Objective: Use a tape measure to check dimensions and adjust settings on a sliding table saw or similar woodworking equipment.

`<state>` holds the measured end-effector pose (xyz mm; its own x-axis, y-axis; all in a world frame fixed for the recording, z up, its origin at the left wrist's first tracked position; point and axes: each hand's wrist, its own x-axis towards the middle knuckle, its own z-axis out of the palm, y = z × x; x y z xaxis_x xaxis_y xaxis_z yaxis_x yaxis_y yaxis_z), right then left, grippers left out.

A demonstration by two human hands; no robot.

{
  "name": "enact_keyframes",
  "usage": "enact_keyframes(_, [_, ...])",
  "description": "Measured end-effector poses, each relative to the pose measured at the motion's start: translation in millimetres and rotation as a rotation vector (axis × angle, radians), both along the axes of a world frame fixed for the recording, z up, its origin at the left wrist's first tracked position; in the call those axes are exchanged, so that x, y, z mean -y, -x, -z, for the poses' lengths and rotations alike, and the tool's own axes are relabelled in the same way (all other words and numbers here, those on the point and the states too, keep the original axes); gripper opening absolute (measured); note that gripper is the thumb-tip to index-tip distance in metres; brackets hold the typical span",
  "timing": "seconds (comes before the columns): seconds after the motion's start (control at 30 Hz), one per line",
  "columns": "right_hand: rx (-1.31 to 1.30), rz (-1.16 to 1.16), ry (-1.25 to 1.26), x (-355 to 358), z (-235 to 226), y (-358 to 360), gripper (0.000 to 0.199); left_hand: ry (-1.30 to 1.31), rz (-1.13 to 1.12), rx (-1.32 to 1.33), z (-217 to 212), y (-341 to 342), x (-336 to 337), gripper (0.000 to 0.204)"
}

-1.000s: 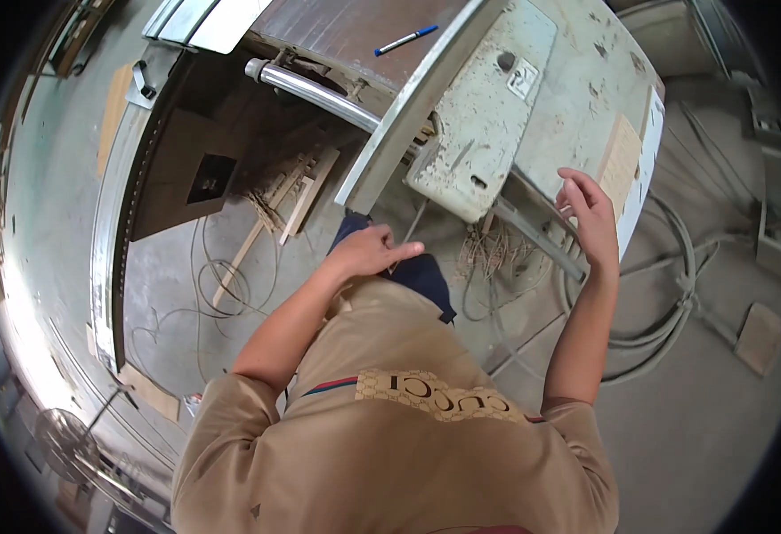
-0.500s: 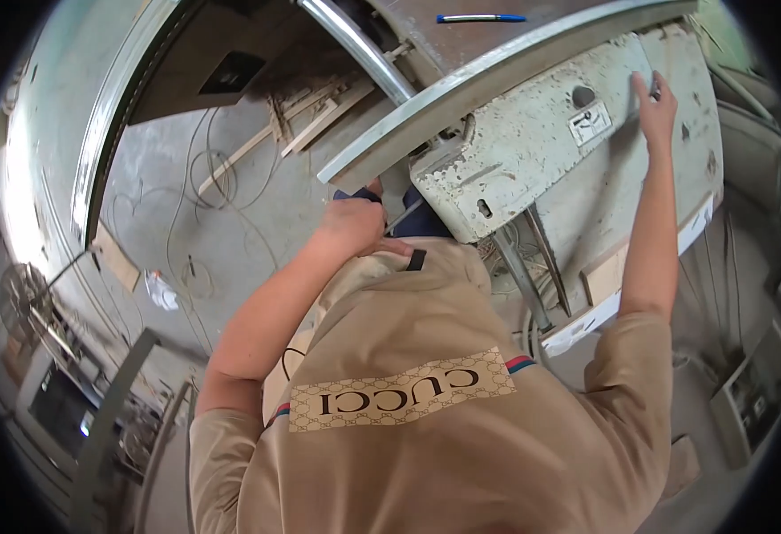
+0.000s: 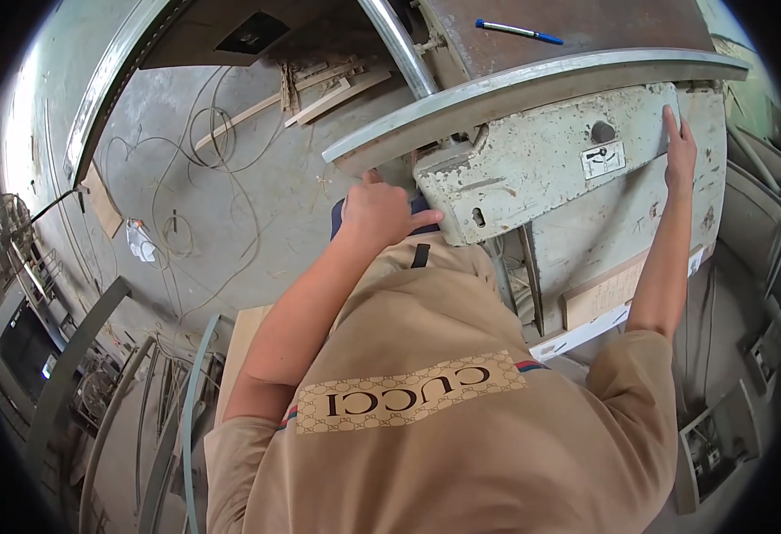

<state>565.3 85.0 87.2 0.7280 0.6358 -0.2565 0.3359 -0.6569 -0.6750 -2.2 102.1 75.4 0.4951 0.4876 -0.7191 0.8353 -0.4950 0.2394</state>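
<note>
A worn white metal panel [image 3: 542, 165] with chipped paint sits under a long metal rail [image 3: 515, 102] on a machine. At the panel's right end, my right hand [image 3: 680, 156] grips its edge, the thumb on the face and the other fingers partly hidden. My left hand [image 3: 377, 212] is beside the panel's left end, in front of my body. Its fingers are curled and mostly hidden, while the thumb points out toward the panel's lower left corner. What those fingers hold, if anything, does not show. A dark round knob [image 3: 603, 133] and a small label plate [image 3: 604, 160] are on the panel.
A blue and white pen [image 3: 519, 32] lies on the brown machine top [image 3: 586, 22] beyond the rail. Wood strips [image 3: 328, 93] and looped cables [image 3: 212, 138] lie on the floor at left. A standing fan [image 3: 8, 227] and curved frame pieces [image 3: 74, 356] stand at far left.
My view has shifted, so the machine sits lower. My left thumb has stretched out toward the panel's corner; a thin rod beside that hand no longer shows. My right hand has closed onto the panel's right edge.
</note>
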Motion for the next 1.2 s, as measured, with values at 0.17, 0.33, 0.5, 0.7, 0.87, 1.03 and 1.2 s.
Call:
enact_keyframes(0.17, [0.061, 0.046, -0.076, 1, -20, 15, 0.078, -0.085, -0.022, 0.015, 18, 5, 11, 0.095])
enact_keyframes(0.33, [0.131, 0.072, -0.084, -4, -28, 23, 0.081, -0.088, -0.057, 0.050, 38, 9, 21, 0.093])
enact_keyframes(0.5, [0.018, 0.054, -0.050, 3, -1, 3, 0.079, -0.173, 0.055, 0.030, 2, -4, 15, 0.088])
enact_keyframes(0.7, [0.097, 0.091, -0.037, 0, -12, 13, 0.088, -0.131, 0.056, -0.042, 0, 0, 16, 0.087])
enact_keyframes(0.87, [0.070, 0.075, -0.067, -2, -30, 28, 0.093, -0.227, 0.022, 0.117, 16, 9, 27, 0.085])
enact_keyframes(1.03, [0.170, 0.128, -0.062, 12, 0, 16, 0.083, -0.030, 0.029, -0.036, -14, -2, 20, 0.081])
enact_keyframes(1.2, [0.260, 0.156, -0.141, 2, 36, 20, 0.067, 0.096, -0.018, -0.069, -24, 3, 16, 0.078])
